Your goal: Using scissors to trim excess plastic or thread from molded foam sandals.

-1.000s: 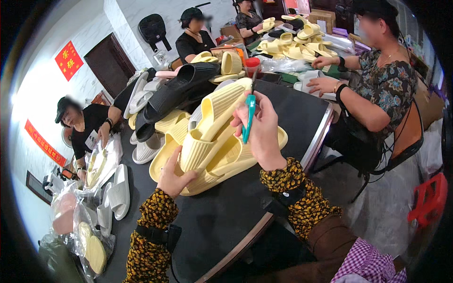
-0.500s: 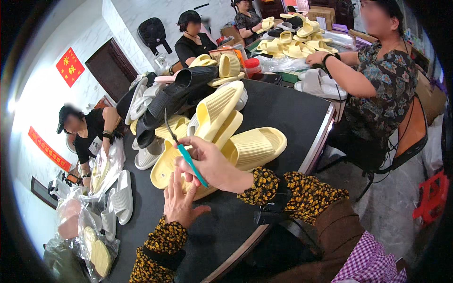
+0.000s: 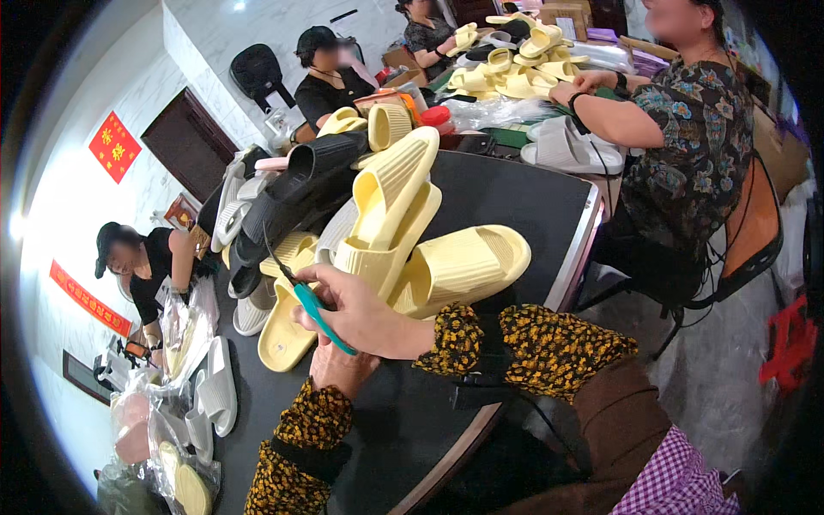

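Note:
In my right hand (image 3: 371, 316) is a teal-handled tool (image 3: 319, 318) with a thin, dark, curved tip pointing up and left; my fingers are closed round its handle. Under it, my left hand (image 3: 342, 371) reaches up from the lower edge, its fingers hidden behind the right. Both hands are by the near end of a yellow slipper (image 3: 286, 342). Another yellow slipper (image 3: 468, 264) lies just beyond my right wrist, and a ribbed yellow one (image 3: 396, 184) leans upright on the pile.
Black slippers (image 3: 300, 184) and grey ones are heaped at the left of the dark table (image 3: 506, 193). Grey slippers (image 3: 216, 390) and bagged pairs (image 3: 190, 485) lie at its left edge. A co-worker (image 3: 687, 120) sits at right by a heap of yellow slippers (image 3: 524, 81); others work behind.
My left hand, its fingers spread on the table side before, has moved in under my right hand. The tool has shifted slightly left and down in view.

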The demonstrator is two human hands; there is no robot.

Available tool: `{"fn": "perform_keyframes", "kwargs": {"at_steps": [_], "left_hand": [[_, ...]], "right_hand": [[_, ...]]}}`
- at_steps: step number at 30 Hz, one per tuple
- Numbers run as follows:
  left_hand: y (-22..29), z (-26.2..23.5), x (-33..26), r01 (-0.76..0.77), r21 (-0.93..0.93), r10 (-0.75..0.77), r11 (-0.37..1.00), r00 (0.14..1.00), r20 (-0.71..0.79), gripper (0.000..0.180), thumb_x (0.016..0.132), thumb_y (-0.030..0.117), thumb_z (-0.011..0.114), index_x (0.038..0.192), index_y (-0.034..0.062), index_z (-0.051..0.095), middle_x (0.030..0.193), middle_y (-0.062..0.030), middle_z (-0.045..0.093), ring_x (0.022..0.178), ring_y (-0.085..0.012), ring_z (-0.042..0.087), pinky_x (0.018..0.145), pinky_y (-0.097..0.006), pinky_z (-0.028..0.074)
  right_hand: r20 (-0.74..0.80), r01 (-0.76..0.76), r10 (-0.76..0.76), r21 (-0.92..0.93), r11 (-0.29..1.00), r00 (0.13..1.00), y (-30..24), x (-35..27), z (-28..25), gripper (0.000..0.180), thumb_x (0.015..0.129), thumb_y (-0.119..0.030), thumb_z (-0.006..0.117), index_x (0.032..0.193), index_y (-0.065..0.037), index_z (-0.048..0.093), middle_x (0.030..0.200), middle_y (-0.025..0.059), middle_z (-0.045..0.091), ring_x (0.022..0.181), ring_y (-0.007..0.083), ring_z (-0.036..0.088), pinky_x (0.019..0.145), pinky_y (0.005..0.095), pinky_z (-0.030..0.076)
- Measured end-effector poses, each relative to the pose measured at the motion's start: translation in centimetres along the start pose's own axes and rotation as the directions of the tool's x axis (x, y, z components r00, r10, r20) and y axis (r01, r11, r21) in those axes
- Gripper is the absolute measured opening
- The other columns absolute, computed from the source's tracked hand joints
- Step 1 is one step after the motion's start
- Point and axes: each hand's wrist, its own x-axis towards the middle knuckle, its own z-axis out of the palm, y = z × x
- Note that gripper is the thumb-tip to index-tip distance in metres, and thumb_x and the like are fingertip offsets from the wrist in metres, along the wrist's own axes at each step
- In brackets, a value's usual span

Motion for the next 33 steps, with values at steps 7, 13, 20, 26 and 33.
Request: {"fn": "perform_keyframes", "kwargs": {"at_steps": [7, 13, 20, 26, 33], "left_hand": [[0.6, 0.1, 4.4, -0.019, 0.281, 0.017, 0.960, 1.000, 0.011, 0.052, 0.076, 0.020, 0.065, 0.124, 0.0098, 0.049, 0.134, -0.0201, 0.037, 0.124, -0.0414, 0.034, 0.102, -0.048, 0.033], [0.8, -0.5, 5.7, -0.002, 0.331, 0.002, 0.944, 1.000, 0.002, 0.052, 0.075, 0.019, 0.065, 0.124, 0.0093, 0.049, 0.134, -0.0198, 0.038, 0.123, -0.0408, 0.035, 0.101, -0.048, 0.033], [1.4, -0.9, 5.5, -0.004, 0.395, 0.011, 0.918, 1.000, -0.016, 0.052, 0.075, 0.018, 0.066, 0.123, 0.0088, 0.049, 0.133, -0.0194, 0.038, 0.123, -0.0400, 0.037, 0.101, -0.048, 0.034], [3.8, -2.4, 2.6, -0.020, 0.475, 0.060, 0.880, 0.996, -0.068, 0.052, 0.074, 0.016, 0.066, 0.123, 0.0084, 0.049, 0.133, -0.0190, 0.039, 0.122, -0.0394, 0.038, 0.100, -0.048, 0.034], [8.0, -7.3, -4.7, -0.071, 0.218, 0.154, 0.973, 0.906, -0.393, 0.036, 0.069, 0.001, 0.064, 0.105, 0.0015, 0.059, 0.104, -0.0206, 0.059, 0.096, -0.0362, 0.057, 0.084, -0.041, 0.045]], "right_hand": [[-0.094, 0.006, 0.008, 0.154, 0.988, 0.996, -0.4, 0.7, -1.9, 0.044, 0.083, -0.011, 0.063, 0.120, 0.004, 0.043, 0.074, 0.0022, 0.055, 0.057, 0.0045, 0.049, 0.051, 0.0196, 0.040], [-0.137, 0.008, 0.014, 0.153, 0.988, 0.990, -0.1, 0.7, -1.5, 0.047, 0.083, -0.013, 0.062, 0.121, 0.004, 0.041, 0.071, 0.0012, 0.052, 0.055, 0.0049, 0.049, 0.046, 0.0184, 0.038], [-0.165, -0.054, 0.092, 0.219, 0.974, 0.982, 0.2, 0.2, -1.5, 0.048, 0.083, -0.016, 0.063, 0.121, 0.003, 0.041, 0.079, 0.0043, 0.055, 0.051, 0.0039, 0.048, 0.043, 0.0169, 0.037], [-0.166, -0.078, 0.116, 0.221, 0.972, 0.979, 0.4, -0.2, -1.9, 0.045, 0.085, -0.016, 0.061, 0.121, 0.001, 0.041, 0.076, 0.0037, 0.055, 0.051, 0.0052, 0.048, 0.041, 0.0169, 0.037], [-0.144, -0.101, 0.149, 0.299, 0.949, 0.978, 1.3, -0.5, -2.2, 0.043, 0.085, -0.015, 0.060, 0.121, -0.001, 0.042, 0.074, 0.0047, 0.055, 0.050, 0.0076, 0.052, 0.040, 0.0174, 0.041]]}}
